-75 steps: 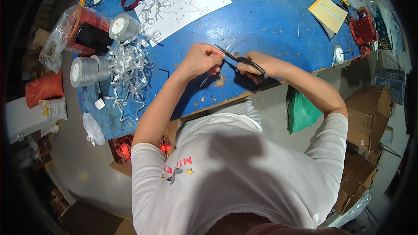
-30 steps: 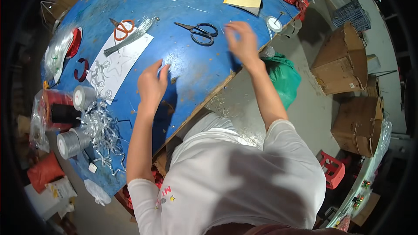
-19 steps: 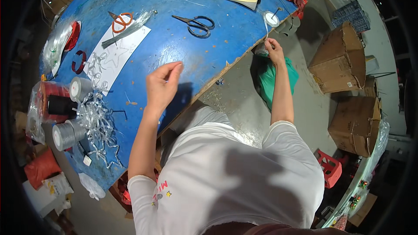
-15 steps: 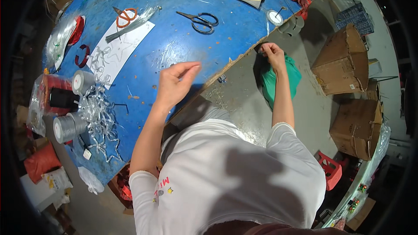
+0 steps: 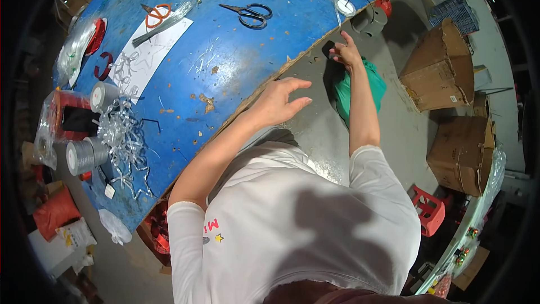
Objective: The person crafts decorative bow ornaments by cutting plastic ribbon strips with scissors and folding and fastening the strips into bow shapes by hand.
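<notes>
I see the left hand (image 5: 281,101) hovering flat over the near edge of the blue table (image 5: 225,62), palm down, fingers loosely spread and holding nothing; it seems parked there as a brace while the body leans right. The right hand (image 5: 346,54) reaches off the table's right edge, arm nearly straight, fingers splayed and empty, just above a green bag (image 5: 360,87) that sits on the grey floor below the edge, probably placed there to catch offcuts. Black-handled scissors (image 5: 247,14) lie on the far part of the table, well apart from both hands. To the left, two silver ribbon spools (image 5: 90,129) stand beside a heap of curled silver ribbon (image 5: 124,141); orange-handled scissors (image 5: 154,14) rest on a white sheet (image 5: 146,62). Cardboard boxes (image 5: 444,67) stand at right.
</notes>
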